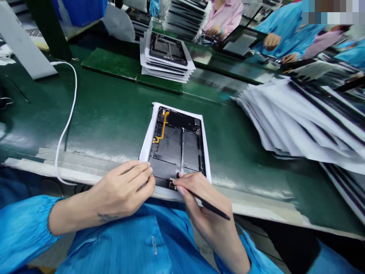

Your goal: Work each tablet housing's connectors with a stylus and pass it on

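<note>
An opened tablet housing lies on white sheet material at the front edge of the bench. Its inside shows black panels, an orange flex cable along the upper left and a thin strip down the middle. My left hand, fingers bent and close together, grips the lower left edge of the housing. My right hand pinches slim black tweezers at the bottom of the housing, beside a small connector part. The fingers partly cover the tweezers' tips.
A stack of tablet housings with white sheets stands behind. At right, a large fanned pile of sheets and dark panels leans over the bench. A white cable loops down on the left. Co-workers' hands show across the bench.
</note>
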Demonstrator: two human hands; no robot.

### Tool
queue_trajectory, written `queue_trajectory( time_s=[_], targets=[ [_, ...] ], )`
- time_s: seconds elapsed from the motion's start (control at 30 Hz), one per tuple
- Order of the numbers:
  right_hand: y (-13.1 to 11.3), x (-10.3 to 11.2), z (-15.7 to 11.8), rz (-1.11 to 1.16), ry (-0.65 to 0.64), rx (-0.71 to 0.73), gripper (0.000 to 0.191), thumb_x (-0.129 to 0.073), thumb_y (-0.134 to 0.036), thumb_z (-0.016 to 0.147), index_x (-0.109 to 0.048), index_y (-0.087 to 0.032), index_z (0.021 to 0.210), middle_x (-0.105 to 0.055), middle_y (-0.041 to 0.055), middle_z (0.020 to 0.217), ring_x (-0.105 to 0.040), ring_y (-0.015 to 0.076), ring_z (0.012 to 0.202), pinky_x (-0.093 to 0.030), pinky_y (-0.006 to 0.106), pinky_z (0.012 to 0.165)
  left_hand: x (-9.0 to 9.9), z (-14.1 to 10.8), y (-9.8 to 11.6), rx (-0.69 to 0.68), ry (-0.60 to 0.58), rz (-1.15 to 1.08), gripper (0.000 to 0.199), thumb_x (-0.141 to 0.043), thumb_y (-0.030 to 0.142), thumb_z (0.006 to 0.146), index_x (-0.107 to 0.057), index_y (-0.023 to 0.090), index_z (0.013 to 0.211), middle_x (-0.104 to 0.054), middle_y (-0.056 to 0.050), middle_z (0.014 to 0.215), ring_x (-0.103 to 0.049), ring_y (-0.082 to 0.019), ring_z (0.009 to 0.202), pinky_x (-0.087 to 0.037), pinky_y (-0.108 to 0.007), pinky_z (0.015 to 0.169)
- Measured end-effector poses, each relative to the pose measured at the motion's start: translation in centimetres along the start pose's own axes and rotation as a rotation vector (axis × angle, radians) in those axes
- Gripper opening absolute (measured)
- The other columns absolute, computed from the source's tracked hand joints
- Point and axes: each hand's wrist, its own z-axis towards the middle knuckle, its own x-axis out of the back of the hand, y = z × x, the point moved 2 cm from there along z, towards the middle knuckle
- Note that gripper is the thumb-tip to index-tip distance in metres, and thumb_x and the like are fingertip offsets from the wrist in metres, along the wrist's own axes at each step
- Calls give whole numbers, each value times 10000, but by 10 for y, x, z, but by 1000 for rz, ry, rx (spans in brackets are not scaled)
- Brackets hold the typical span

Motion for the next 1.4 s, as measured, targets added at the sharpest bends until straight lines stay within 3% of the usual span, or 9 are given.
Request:
queue_trajectory(
  time_s=[0.13,0.23,0.43,0.6,0.7,0.87,0.97,1.2,1.4],
  targets=[
    [2,-2,0,-12,34,-46,173,-572,-60,943,-662,-203,982,-706,33,883,-680,176,870,-547,305,796,-4,8,0,-42,5,11,249,-467,45,967,-712,73,994,-744,-94,903,-724,-249,994,-564,-381,925],
    [3,0,1,-42,34,-41,159,-571,-66,947,-657,-200,949,-697,35,856,-672,169,835,-544,289,753,-5,8,0,-54,-2,27,264,-454,50,967,-715,64,1012,-734,-106,924,-715,-255,968,-554,-400,917],
    [4,7,9,-34,-144,100,151,-543,-106,971,-666,-191,996,-715,70,879,-659,189,805,-557,318,703,-4,4,1,-84,-58,44,272,-441,78,977,-704,52,1040,-721,-144,985,-687,-255,963,-521,-410,936],
    [13,12,13,40,-121,4,144,-562,-175,983,-698,-195,940,-732,58,852,-692,183,791,-571,303,700,-6,3,-1,-89,-72,46,254,-450,84,976,-687,62,1065,-710,-143,995,-674,-246,979,-501,-406,953],
    [11,9,10,45,-115,25,137,-568,-173,977,-699,-197,948,-738,62,862,-695,189,799,-580,316,724,-8,5,-2,-98,-74,62,257,-433,84,980,-687,79,1020,-705,-132,971,-667,-237,936,-510,-394,907],
    [5,0,-4,-3,12,72,196,-562,-60,942,-673,-204,1016,-720,53,896,-683,192,894,-569,336,820,-18,11,0,-87,-156,-10,189,-478,109,972,-663,93,1008,-669,-99,938,-629,-220,845,-495,-360,768],
    [4,-5,-11,-68,1,77,228,-540,-57,951,-648,-215,1075,-696,67,924,-665,215,935,-563,379,850,-22,14,3,-85,-154,-24,186,-470,120,981,-651,100,1015,-630,-79,885,-593,-210,785,-464,-351,713],
    [-6,-6,-15,-214,-86,172,223,-550,-37,930,-626,-170,1093,-660,78,873,-648,223,900,-570,363,782,-17,17,6,-101,-187,-19,209,-453,134,988,-654,89,1025,-621,-99,898,-586,-214,810,-454,-370,774],
    [-1,-7,-20,-138,5,141,276,-524,-16,937,-607,-187,1137,-659,83,927,-645,216,948,-565,364,816,-11,22,7,-103,-184,3,252,-414,110,998,-660,83,1050,-625,-88,867,-592,-209,777,-463,-364,749]
  ],
)
